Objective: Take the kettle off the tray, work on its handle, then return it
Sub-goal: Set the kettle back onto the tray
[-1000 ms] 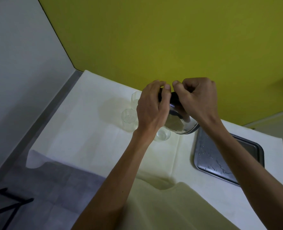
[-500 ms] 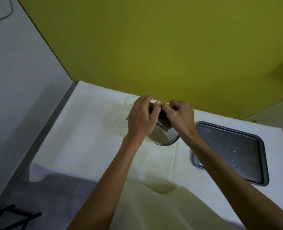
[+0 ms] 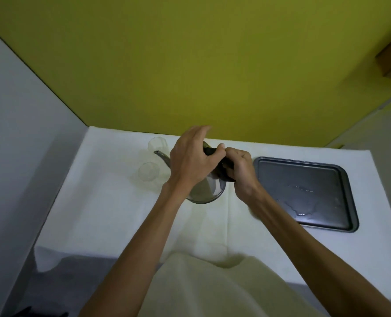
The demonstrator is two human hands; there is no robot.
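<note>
A shiny steel kettle (image 3: 207, 191) with a thin spout pointing left stands on the white cloth, left of the dark tray (image 3: 304, 191). Its black handle (image 3: 222, 168) runs over the top. My left hand (image 3: 192, 161) lies over the kettle's top, thumb on the handle and fingers lifting apart at the far side. My right hand (image 3: 241, 168) is closed around the right end of the black handle. Most of the kettle body is hidden under both hands.
Two clear glasses (image 3: 148, 171) stand just left of the kettle's spout. The tray holds only drops of water. A yellow wall runs close behind the table, a grey wall on the left. The cloth's front edge is near my body.
The kettle has come down lower onto the cloth, and its spout now shows at the left. My left fingers have spread away from the handle while the right hand stays closed on it.
</note>
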